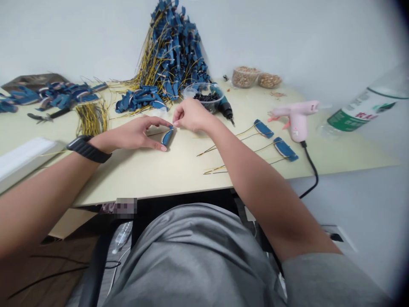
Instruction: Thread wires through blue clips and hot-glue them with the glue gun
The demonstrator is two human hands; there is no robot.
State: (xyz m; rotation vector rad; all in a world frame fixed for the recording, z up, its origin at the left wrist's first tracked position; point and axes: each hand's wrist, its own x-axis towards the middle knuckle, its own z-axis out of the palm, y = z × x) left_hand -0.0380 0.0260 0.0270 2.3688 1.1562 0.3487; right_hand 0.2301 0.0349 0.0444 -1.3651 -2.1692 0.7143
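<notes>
My left hand (136, 134), with a black watch on its wrist, holds a small blue curved piece (167, 137) between thumb and index finger, just over the table. A thin wire runs from this piece toward the left palm. My right hand (191, 114) is closed in a pinch at the piece's upper end; what its fingertips hold is too small to make out. To the right lie two similar pieces, one blue piece (263, 128) and another blue piece (286, 149), each with thin yellow and black wires trailing left.
A tall heap of wired blue pieces (179, 51) stands at the back. Near it are a bowl of black parts (204, 99) and a screwdriver-like tool (226, 110). A pink glue gun (297, 119) and a tilted bottle (358, 111) are right; pliers (47, 116) and a white block (28, 162) left.
</notes>
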